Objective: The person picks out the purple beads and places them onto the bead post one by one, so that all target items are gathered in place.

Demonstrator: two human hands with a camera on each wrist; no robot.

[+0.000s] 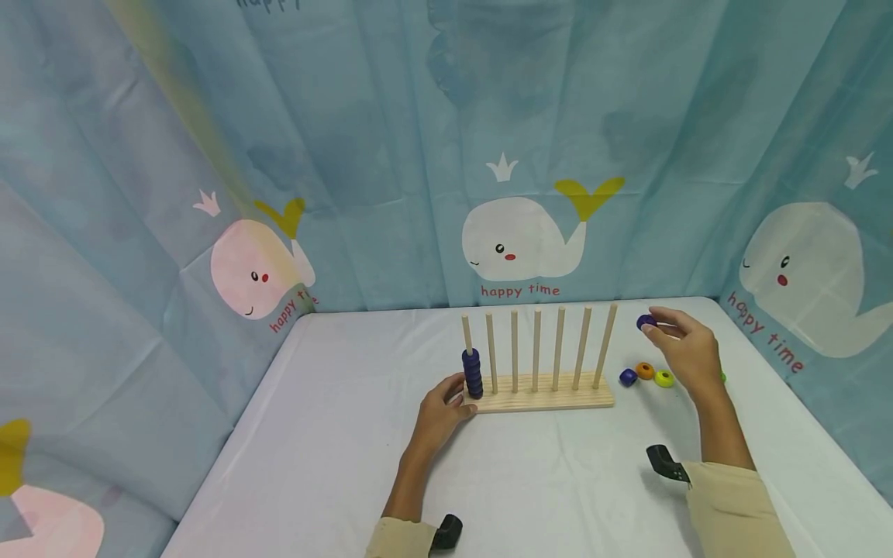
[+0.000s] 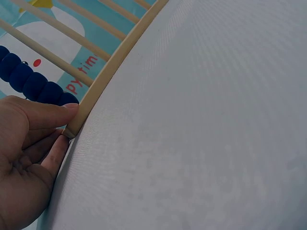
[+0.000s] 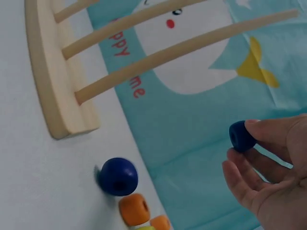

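A wooden rack [image 1: 540, 395] with several upright pegs stands on the white table. Its leftmost peg carries a stack of dark blue beads [image 1: 472, 374], with bare peg above them. My left hand [image 1: 439, 415] grips the left end of the rack's base, thumb in front, as the left wrist view also shows. To the right of the rack, my right hand [image 1: 687, 353] pinches a dark blue bead [image 3: 242, 136] between thumb and fingers, above the table. Below it lie another blue bead [image 1: 628, 377], an orange bead [image 1: 645, 371] and a yellow-green bead [image 1: 664, 378].
Partly behind the right wrist, a green bead [image 1: 723, 377] shows. A second orange bead [image 3: 160, 222] appears at the bottom of the right wrist view. A blue curtain [image 1: 391, 194] with printed whales hangs behind the white tabletop [image 1: 335, 418]. Black devices [image 1: 666, 463] stick out at both cuffs.
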